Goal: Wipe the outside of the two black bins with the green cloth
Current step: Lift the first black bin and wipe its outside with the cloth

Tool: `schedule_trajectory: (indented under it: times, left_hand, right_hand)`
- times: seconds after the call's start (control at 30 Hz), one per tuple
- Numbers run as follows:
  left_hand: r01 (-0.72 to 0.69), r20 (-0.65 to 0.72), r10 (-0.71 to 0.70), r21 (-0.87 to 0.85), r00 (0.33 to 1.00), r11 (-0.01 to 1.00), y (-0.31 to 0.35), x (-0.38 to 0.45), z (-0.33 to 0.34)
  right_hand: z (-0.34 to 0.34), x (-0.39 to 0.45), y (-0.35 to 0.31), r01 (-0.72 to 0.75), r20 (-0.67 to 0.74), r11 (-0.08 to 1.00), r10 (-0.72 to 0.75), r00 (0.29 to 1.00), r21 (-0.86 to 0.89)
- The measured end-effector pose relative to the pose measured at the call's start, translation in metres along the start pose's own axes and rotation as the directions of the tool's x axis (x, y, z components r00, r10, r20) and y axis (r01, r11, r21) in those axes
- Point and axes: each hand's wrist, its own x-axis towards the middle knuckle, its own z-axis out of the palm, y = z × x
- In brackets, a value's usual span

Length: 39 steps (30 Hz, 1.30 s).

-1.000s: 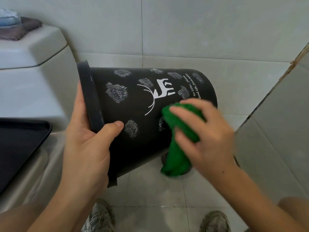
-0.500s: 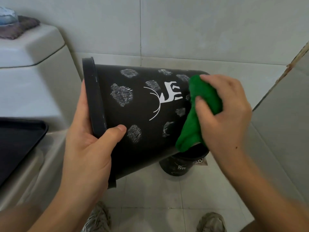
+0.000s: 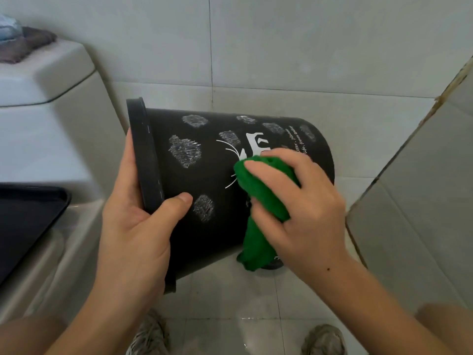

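Observation:
A black bin [image 3: 204, 180] with white scribble marks and a deer print is held on its side in mid-air, its rim to the left. My left hand [image 3: 135, 234] grips that rim, thumb on the outer wall. My right hand [image 3: 302, 208] holds the bunched green cloth [image 3: 261, 206] and presses it against the bin's side over the deer print. A second black bin [image 3: 275, 263] stands on the floor beneath, almost wholly hidden by the cloth and my right hand.
A white toilet tank [image 3: 46, 80] with folded cloths [image 3: 18, 42] on its lid stands at the left, above a black tray [image 3: 28, 216]. A tiled wall [image 3: 414, 196] juts in at the right. Two shoes [image 3: 151, 334] stand on the floor tiles below.
My right hand has slid the green cloth from the bin's bottom end back left and down to the middle of its side. The bin and my left hand sit slightly lower in view.

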Motion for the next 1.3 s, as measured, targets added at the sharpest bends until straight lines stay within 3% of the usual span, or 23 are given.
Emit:
schedule_trajectory:
  times: [0.07, 0.13, 0.2, 0.27, 0.4, 0.57, 0.73, 0.87, 1.0, 1.17, 1.3]
  left_hand:
    - [-0.001, 0.001, 0.001, 0.003, 1.000, 1.000, 0.000, 0.000, 0.000]
    - [-0.008, 0.014, 0.008, 0.032, 1.000, 0.999, 0.001, -0.001, -0.002]
    - [-0.013, 0.032, 0.011, 0.055, 0.999, 0.998, 0.002, -0.003, -0.003]
    - [-0.014, 0.037, 0.011, 0.061, 0.999, 0.998, 0.003, -0.003, -0.003]
    - [-0.007, 0.035, 0.006, 0.029, 0.999, 1.000, 0.002, -0.001, -0.002]
    - [-0.014, 0.055, 0.012, 0.049, 0.998, 0.999, 0.004, -0.003, -0.003]
    - [-0.008, 0.053, 0.005, 0.057, 0.999, 0.998, 0.004, -0.002, -0.005]
    - [-0.020, 0.065, 0.015, 0.070, 0.998, 0.997, 0.004, -0.001, -0.008]
    - [-0.025, 0.055, 0.022, 0.061, 0.998, 0.998, 0.005, 0.001, -0.012]
    - [-0.052, 0.065, 0.046, 0.095, 0.997, 0.994, 0.003, 0.000, -0.009]
    - [-0.032, 0.055, 0.030, 0.048, 0.998, 0.998, 0.006, 0.000, -0.013]
  right_hand:
    - [-0.004, 0.011, 0.013, -0.064, 0.029, 0.997, 0.063, 0.998, 0.031]
    - [-0.013, 0.029, 0.039, -0.278, -0.040, 0.960, 0.279, 0.959, 0.036]
    - [-0.020, 0.038, 0.056, -0.401, -0.085, 0.916, 0.400, 0.912, 0.014]
    - [-0.019, 0.031, 0.044, -0.352, -0.086, 0.936, 0.352, 0.932, 0.015]
    - [-0.013, 0.009, 0.013, -0.080, 0.022, 0.997, 0.079, 0.997, 0.018]
    - [-0.022, 0.032, 0.048, -0.335, -0.052, 0.942, 0.335, 0.941, 0.007]
    - [-0.014, 0.016, 0.029, -0.209, 0.078, 0.976, 0.205, 0.976, 0.052]
    - [-0.015, 0.023, 0.036, -0.266, 0.009, 0.963, 0.266, 0.964, 0.037]
    - [-0.012, 0.013, 0.024, -0.139, 0.039, 0.990, 0.138, 0.990, 0.026]
    - [-0.014, 0.026, 0.038, -0.246, -0.005, 0.969, 0.246, 0.969, -0.010]
    - [-0.012, 0.011, 0.020, -0.122, -0.011, 0.992, 0.122, 0.992, 0.016]
